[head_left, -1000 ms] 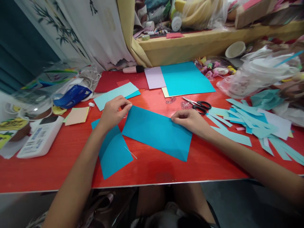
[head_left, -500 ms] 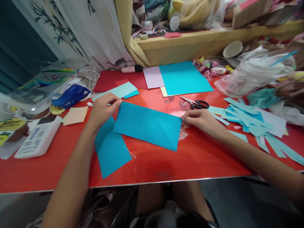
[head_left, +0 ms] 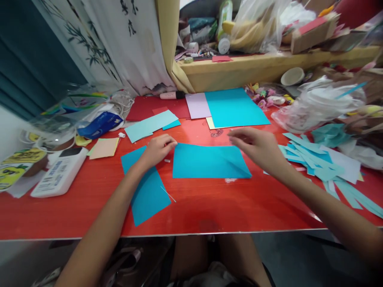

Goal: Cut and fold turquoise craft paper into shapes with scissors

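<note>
A folded blue paper sheet (head_left: 209, 161) lies flat on the red table (head_left: 209, 211) in front of me. My left hand (head_left: 157, 149) rests curled at its upper left corner, fingertips pinched at the paper's edge. My right hand (head_left: 257, 145) hovers just above the upper right corner with fingers stretched out to the left, holding nothing. A second blue sheet (head_left: 149, 195) lies partly under my left forearm.
A pile of light blue paper strips (head_left: 314, 159) sits at the right beside a plastic bag (head_left: 320, 101). Behind lie a large cyan sheet (head_left: 235, 107), a lilac sheet (head_left: 197, 105) and a pale blue sheet (head_left: 151, 124). A white device (head_left: 56, 175) and blue packet (head_left: 100, 124) stand left.
The blue sheet has been turned from slanted to square with the table edge. My right hand has let go of its corner and lifted; the scissors are now hidden behind it.
</note>
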`<state>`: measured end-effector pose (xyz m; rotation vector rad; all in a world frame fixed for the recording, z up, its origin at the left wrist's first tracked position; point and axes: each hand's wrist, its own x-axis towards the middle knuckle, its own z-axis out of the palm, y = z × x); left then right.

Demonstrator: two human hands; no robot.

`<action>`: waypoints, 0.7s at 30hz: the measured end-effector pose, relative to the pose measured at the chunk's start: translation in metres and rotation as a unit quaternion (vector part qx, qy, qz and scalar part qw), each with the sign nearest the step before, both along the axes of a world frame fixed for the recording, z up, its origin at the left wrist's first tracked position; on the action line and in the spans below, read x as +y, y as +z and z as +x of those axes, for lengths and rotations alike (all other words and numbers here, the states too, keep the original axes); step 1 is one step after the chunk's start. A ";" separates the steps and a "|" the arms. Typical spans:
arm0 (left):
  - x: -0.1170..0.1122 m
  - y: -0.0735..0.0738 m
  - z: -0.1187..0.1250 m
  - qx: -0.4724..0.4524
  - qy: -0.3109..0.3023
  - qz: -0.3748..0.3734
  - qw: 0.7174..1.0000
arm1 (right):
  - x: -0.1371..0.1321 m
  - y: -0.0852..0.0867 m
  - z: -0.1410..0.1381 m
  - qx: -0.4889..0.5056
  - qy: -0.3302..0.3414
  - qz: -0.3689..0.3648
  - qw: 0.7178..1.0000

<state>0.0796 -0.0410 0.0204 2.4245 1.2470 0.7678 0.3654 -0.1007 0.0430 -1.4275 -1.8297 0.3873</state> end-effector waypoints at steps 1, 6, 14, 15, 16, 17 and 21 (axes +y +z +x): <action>-0.002 -0.002 0.003 0.001 -0.012 -0.008 1.000 | 0.005 0.002 -0.015 -0.020 0.037 0.009 0.999; -0.006 -0.004 0.004 -0.006 -0.028 -0.015 0.999 | 0.042 -0.009 -0.079 -0.064 0.182 -0.067 0.979; -0.002 -0.011 0.000 0.052 -0.018 0.050 0.997 | 0.063 -0.025 -0.106 -0.069 0.229 -0.079 0.968; -0.002 -0.012 0.000 0.058 -0.014 0.059 0.996 | 0.062 -0.024 -0.106 -0.065 0.232 -0.081 0.967; -0.003 -0.012 0.001 0.064 -0.010 0.066 0.996 | 0.061 -0.023 -0.107 -0.059 0.230 -0.082 0.968; -0.004 -0.011 0.001 0.069 -0.007 0.072 0.995 | 0.060 -0.022 -0.107 -0.055 0.226 -0.084 0.969; -0.008 -0.009 0.004 0.079 -0.006 0.090 0.993 | 0.058 -0.022 -0.107 -0.035 0.213 -0.092 0.972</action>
